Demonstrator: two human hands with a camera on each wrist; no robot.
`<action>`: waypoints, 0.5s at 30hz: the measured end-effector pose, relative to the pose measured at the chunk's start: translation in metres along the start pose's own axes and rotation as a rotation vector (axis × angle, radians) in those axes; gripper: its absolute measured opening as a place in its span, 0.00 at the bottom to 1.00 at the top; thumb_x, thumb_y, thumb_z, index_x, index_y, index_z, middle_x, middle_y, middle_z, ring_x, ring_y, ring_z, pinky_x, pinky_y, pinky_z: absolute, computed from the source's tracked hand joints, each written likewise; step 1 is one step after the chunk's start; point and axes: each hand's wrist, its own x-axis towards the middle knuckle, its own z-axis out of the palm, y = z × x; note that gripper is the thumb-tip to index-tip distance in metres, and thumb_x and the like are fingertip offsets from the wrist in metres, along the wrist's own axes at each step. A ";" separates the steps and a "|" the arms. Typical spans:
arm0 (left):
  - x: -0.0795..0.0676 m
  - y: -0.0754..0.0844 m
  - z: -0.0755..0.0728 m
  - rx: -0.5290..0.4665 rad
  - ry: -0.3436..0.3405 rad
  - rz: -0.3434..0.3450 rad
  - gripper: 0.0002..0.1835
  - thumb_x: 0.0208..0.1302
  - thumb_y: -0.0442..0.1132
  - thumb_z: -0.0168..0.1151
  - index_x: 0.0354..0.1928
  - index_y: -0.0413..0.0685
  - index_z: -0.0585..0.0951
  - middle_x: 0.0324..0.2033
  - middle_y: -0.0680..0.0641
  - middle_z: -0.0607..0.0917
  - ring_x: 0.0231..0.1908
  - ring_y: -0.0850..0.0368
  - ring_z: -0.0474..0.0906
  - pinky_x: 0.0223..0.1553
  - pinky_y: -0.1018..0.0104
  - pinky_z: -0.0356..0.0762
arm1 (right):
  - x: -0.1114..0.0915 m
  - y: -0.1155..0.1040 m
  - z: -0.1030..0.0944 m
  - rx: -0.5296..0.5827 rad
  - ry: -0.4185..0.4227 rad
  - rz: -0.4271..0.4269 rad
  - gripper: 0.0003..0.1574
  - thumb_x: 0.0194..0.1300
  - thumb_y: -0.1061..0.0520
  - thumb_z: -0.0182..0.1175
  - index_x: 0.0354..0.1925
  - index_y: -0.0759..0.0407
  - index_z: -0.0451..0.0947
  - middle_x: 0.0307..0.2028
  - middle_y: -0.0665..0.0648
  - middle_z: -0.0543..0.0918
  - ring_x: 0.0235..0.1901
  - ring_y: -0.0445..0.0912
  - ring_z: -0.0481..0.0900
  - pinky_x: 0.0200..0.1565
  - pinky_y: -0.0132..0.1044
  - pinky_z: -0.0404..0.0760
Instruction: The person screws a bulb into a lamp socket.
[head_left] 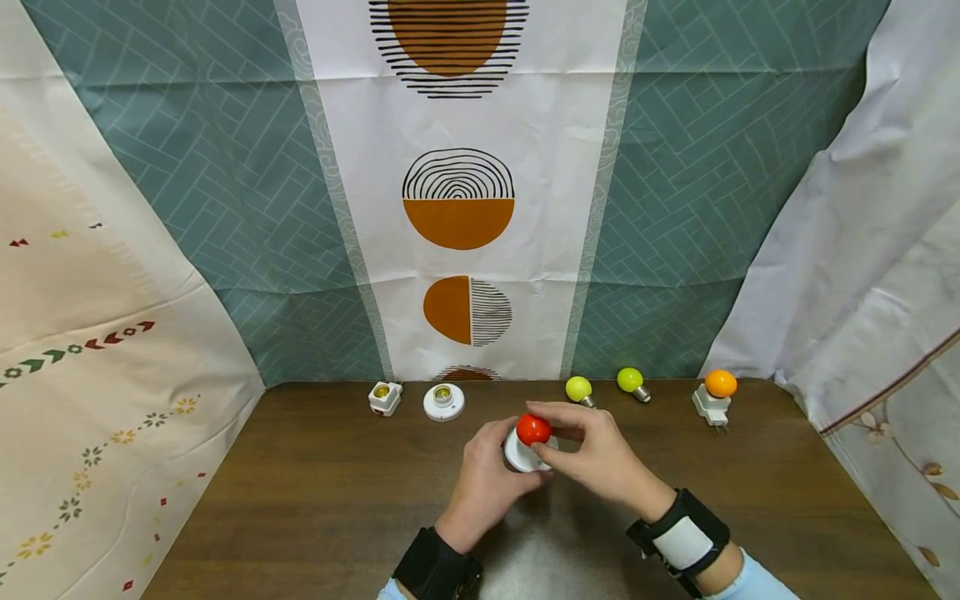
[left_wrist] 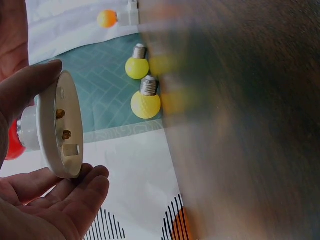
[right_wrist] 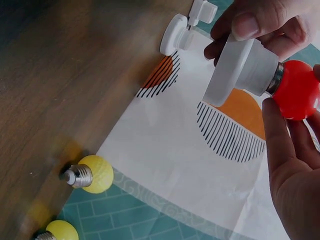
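Between both hands is a white round lamp holder with a red bulb seated in its socket. My left hand grips the holder's round base by its rim, raised above the table. In the left wrist view the base's hollow underside shows brass screws. My right hand has its fingers and thumb around the red globe. A strip of the metal collar shows between bulb and socket in the right wrist view.
Two yellow-green bulbs lie near the table's back edge. An orange bulb sits in a white plug-in socket at the right. A square white socket and a round white holder stand back left. Patterned cloth hangs behind.
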 end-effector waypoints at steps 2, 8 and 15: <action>-0.001 0.000 0.000 0.000 -0.002 0.000 0.37 0.37 0.52 0.76 0.55 0.54 0.75 0.44 0.58 0.76 0.43 0.62 0.71 0.45 0.64 0.71 | -0.001 0.000 0.000 -0.005 0.015 0.006 0.28 0.51 0.59 0.69 0.53 0.52 0.77 0.51 0.48 0.78 0.48 0.44 0.76 0.43 0.38 0.76; 0.000 0.000 0.000 -0.005 0.002 0.003 0.37 0.38 0.50 0.76 0.55 0.54 0.75 0.45 0.57 0.76 0.43 0.61 0.71 0.44 0.65 0.71 | -0.001 0.002 0.001 -0.059 0.062 0.031 0.27 0.48 0.52 0.72 0.50 0.46 0.78 0.47 0.45 0.79 0.44 0.42 0.78 0.39 0.37 0.78; 0.001 -0.001 -0.001 0.011 -0.010 0.009 0.36 0.39 0.50 0.76 0.54 0.54 0.75 0.44 0.58 0.76 0.43 0.62 0.72 0.45 0.65 0.71 | -0.002 0.005 -0.001 -0.109 0.010 0.035 0.32 0.49 0.46 0.71 0.54 0.42 0.75 0.54 0.43 0.75 0.51 0.41 0.73 0.41 0.37 0.77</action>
